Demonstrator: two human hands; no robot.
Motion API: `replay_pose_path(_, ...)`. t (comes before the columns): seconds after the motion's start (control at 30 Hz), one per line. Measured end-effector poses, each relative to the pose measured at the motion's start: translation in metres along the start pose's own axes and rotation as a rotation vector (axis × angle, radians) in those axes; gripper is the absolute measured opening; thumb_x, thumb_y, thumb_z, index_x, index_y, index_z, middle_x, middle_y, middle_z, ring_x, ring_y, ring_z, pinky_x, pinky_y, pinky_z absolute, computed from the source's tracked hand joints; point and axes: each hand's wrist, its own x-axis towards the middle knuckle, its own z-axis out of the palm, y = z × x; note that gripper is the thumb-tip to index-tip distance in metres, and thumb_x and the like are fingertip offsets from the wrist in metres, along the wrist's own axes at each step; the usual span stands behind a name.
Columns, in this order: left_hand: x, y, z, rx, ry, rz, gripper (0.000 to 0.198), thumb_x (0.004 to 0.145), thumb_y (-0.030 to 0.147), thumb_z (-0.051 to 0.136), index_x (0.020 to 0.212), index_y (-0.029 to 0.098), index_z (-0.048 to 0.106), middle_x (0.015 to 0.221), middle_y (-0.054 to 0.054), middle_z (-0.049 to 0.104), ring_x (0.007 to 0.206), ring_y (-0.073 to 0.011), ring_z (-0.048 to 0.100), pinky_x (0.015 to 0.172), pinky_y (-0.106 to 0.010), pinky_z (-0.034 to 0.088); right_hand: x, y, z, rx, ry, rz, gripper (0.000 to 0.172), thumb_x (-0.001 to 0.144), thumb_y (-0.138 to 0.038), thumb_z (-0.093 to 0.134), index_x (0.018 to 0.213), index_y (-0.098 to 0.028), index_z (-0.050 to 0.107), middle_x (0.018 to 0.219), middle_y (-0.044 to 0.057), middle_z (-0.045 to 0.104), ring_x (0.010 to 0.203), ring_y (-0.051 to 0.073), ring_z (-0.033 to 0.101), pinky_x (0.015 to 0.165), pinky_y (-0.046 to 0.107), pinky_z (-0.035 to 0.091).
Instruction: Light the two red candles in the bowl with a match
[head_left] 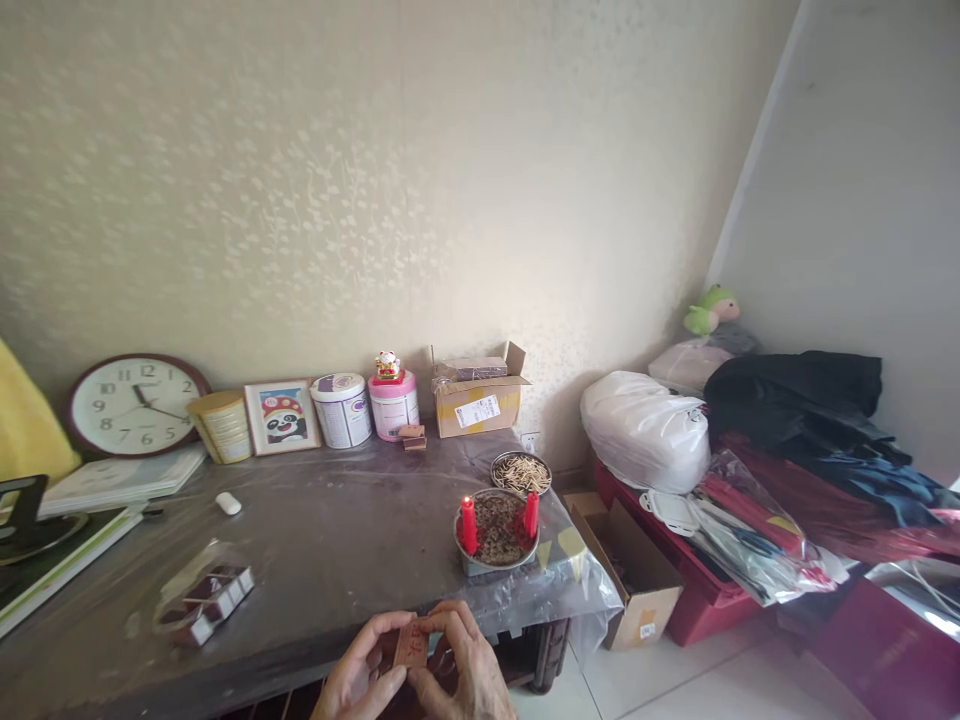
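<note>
A small reddish-brown matchbox [410, 646] with dark characters on its face is held low at the table's front edge. My left hand [365, 665] grips its left side between thumb and fingers. My right hand [465, 662] pinches it from the right, with the fingertips on its upper edge. Beyond the hands stands a round metal bowl [471, 566] of dark grainy filling. A red candle [469, 527] with a flame stands at its left; another red candle [531, 515] stands at its right, and I cannot tell whether it burns. Behind sits a dish of matchsticks [520, 472].
Wrapped packs of small boxes [214, 600] lie on the plastic-covered table [337, 540]. Several matchboxes [413, 438], tins [341, 412], a picture frame [285, 418], a clock [139, 405] and an opened carton [480, 405] line the wall. Bags and a red bin [709, 610] stand right.
</note>
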Motion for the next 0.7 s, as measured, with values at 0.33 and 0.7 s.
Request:
replay_pose_path(0.33,0.004,-0.017,0.000,-0.007,0.107,0.059,0.036,0.073,0.043,0.067,0.105,0.026,0.066,0.102,-0.007,0.072,0.106,-0.0312,0.059,0.091,-0.040,0.044,0.001,0.000,-0.002,-0.024,-0.008,-0.028,0.026,0.072,-0.013,0.061,0.097,-0.021,0.059,0.097,0.004,0.059,0.063,0.011,0.059,0.059,0.022,0.050)
replay_pose_path(0.7,0.009,-0.009,0.002,-0.071,-0.027,0.135,0.036,0.072,0.040,0.070,0.103,0.024,0.061,0.092,-0.004,0.066,0.089,-0.0233,0.058,0.081,-0.036,0.040,-0.001,0.030,0.006,0.050,0.050,-0.102,0.020,0.083,-0.032,0.059,0.101,-0.027,0.060,0.100,0.004,0.062,0.058,0.011,0.061,0.054,0.021,0.052)
